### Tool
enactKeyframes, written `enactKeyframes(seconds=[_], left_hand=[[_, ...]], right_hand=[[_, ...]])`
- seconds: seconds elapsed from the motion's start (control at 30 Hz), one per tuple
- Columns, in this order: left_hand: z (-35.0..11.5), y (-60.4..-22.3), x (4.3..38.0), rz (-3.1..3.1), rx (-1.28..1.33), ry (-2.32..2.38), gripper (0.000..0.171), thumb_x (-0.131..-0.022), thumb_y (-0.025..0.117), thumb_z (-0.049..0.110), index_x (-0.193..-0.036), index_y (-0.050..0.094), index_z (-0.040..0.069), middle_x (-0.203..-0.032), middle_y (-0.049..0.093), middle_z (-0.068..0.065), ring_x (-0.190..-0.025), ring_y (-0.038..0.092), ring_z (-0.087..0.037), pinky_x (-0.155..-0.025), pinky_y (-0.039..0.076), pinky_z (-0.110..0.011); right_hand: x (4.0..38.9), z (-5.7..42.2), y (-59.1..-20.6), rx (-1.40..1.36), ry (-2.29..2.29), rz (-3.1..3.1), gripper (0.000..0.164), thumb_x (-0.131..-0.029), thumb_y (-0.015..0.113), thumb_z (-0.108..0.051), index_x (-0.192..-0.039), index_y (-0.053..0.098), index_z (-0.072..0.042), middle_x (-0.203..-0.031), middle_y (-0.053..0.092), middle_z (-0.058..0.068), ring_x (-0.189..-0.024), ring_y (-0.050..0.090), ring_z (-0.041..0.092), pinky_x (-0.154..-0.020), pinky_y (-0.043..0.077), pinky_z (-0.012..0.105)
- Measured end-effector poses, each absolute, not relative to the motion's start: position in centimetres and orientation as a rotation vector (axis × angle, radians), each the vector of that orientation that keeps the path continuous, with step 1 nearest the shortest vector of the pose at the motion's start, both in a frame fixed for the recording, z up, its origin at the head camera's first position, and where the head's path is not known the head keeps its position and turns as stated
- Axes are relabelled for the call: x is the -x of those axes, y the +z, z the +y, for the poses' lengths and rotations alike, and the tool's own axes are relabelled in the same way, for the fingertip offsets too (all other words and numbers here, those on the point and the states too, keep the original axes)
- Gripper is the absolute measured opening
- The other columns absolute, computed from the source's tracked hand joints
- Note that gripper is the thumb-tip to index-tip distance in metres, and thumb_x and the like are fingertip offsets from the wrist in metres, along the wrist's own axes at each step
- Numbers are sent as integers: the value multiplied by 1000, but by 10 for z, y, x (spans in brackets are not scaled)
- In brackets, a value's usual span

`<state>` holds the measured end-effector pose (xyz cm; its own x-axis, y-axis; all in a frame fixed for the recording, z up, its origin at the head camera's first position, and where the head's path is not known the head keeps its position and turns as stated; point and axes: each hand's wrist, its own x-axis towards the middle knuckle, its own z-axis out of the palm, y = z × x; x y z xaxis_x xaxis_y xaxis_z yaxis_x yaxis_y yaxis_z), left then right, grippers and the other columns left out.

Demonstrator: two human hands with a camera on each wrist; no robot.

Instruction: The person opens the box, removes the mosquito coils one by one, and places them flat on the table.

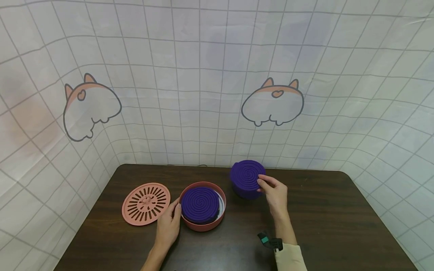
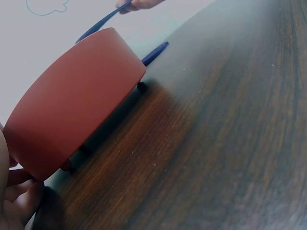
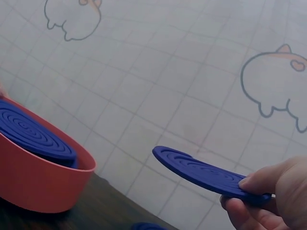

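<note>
My right hand [image 1: 276, 194] pinches a purple spiral mosquito coil [image 1: 246, 174] by its right edge, thumb on top and fingers beneath. In the right wrist view this coil [image 3: 201, 173] is tilted and held up in the air. Another purple coil [image 1: 249, 194] shows partly beneath it on the table. My left hand [image 1: 168, 226] grips the left side of a round red container [image 1: 203, 228], with fingertips low at its base in the left wrist view. Inside the container lies another purple coil [image 1: 200, 205] over a white lining [image 1: 222, 207], which is mostly covered.
A round pink slotted lid [image 1: 144, 216] lies flat on the dark wooden table [image 1: 332, 226], left of my left hand. A white gridded curtain [image 1: 190, 94] with cartoon drawings hangs behind the table's far edge. Small feet [image 2: 66, 166] show under the container.
</note>
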<state>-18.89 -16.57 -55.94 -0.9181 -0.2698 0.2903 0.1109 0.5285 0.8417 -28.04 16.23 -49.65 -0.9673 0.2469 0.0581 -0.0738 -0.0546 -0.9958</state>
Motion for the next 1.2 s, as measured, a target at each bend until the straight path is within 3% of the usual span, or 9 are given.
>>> enactKeyframes(seconds=[0.27, 0.47, 0.7, 0.93, 1.2], left_hand=[[-166, -560, 189, -2378, -133, -1339, 38, -106, 51, 29, -134, 65, 8, -129, 69, -12, -121, 65, -28, -99, 53, -49], [-166, -560, 189, -2371, -135, -1344, 38, -106, 51, 29, -134, 65, 8, -129, 69, -12, -121, 65, -28, -100, 53, -49], [-166, -559, 189, -2371, -130, -1343, 38, -106, 51, 29, -134, 65, 8, -129, 69, -12, -121, 65, -28, -99, 53, -49], [-166, -559, 189, -2383, -133, -1345, 38, -106, 51, 29, -135, 64, 8, -130, 69, -12, -122, 64, -29, -100, 52, -50], [-166, -559, 189, -2392, -143, -1355, 39, -106, 50, 31, -135, 64, 8, -131, 68, -12, -123, 64, -29, -101, 52, -50]], right_hand=[[283, 171, -501, 260, 2099, -1954, 26, -89, 74, -2, -113, 72, 9, -84, 75, -7, -69, 67, 6, -69, 63, 35], [285, 177, -504, 302, 2118, -1929, 30, -88, 74, -2, -115, 70, 10, -84, 75, -8, -68, 67, 6, -65, 61, 28], [287, 183, -509, 375, 2104, -1909, 28, -88, 74, -1, -114, 71, 9, -88, 75, -4, -69, 68, 7, -67, 62, 31], [290, 189, -516, 405, 2081, -1847, 27, -86, 75, 1, -111, 71, 12, -85, 74, -4, -64, 67, 6, -58, 59, 22], [289, 197, -520, 435, 2070, -1819, 29, -86, 75, 1, -112, 71, 13, -84, 73, -5, -64, 67, 7, -60, 60, 25]])
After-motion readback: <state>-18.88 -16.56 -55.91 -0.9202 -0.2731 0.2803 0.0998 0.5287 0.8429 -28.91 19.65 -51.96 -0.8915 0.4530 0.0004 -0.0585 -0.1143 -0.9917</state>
